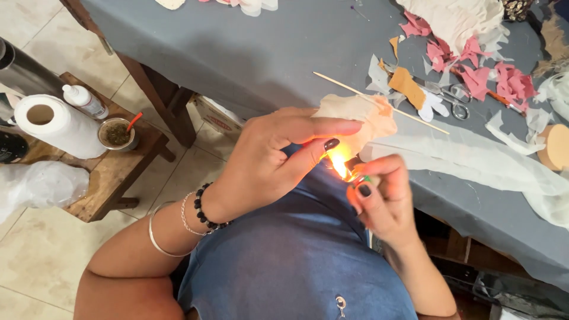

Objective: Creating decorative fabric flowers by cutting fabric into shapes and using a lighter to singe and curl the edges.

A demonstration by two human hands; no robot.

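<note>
Head camera looked down on a grey-covered table (261, 53) strewn with pink fabric scraps (474, 71), scissors (453, 98) and a thin wooden stick (379, 102). At its near edge, the left hand (272, 160) pinched a cream fabric piece (358, 121). Just below it, the right hand (382, 198) was closed around a lighter (358, 176), whose flame (339, 166) touched the fabric's lower edge.

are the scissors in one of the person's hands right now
No, the metal scissors lie on the grey tablecloth, while the left hand holds peach fabric and the right hand a lit lighter.
</note>
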